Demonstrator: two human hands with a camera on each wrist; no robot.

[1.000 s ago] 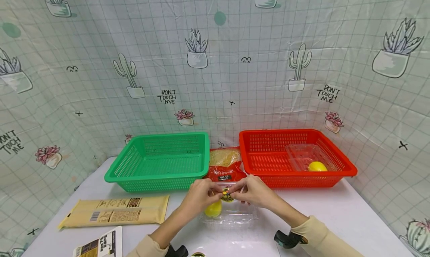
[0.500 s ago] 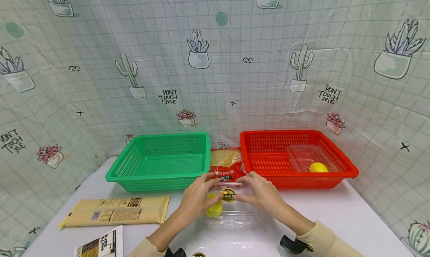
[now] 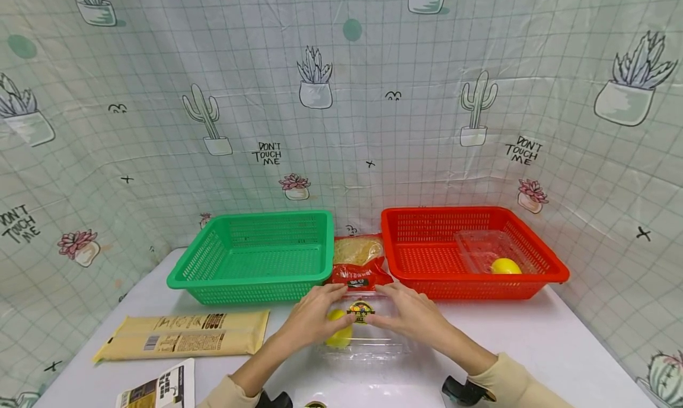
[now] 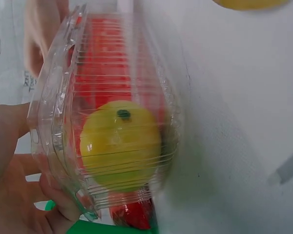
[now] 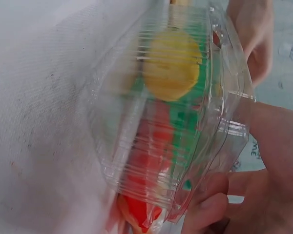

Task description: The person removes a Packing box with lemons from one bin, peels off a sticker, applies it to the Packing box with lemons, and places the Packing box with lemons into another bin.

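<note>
A clear plastic clamshell box (image 3: pixel 368 338) with a round label (image 3: pixel 361 311) on its lid sits on the white table between my hands. Inside its left end lies a yellow lemon-like fruit (image 3: pixel 340 331), showing a green stem spot in the left wrist view. My left hand (image 3: pixel 312 318) rests over the lid's left half, thumb beside the label and fingers reaching the far edge. Over the right half, my right hand (image 3: pixel 413 314) mirrors it. Both wrist views show fingertips at the box rim; in the right one the box (image 5: pixel 161 122) stands beside my thumb.
A green basket (image 3: pixel 251 286) stands at the back left. The red basket (image 3: pixel 469 286) at back right holds another clear box with a yellow fruit (image 3: pixel 505 265). Between them lies a red food packet (image 3: pixel 358 260). A tan packet (image 3: pixel 187 335) and a white pouch (image 3: pixel 160 387) lie left.
Both hands were pinched together at the label one second ago; they have spread apart across the lid, fingers reaching the far edge, and then lowered slightly. The box has barely moved.
</note>
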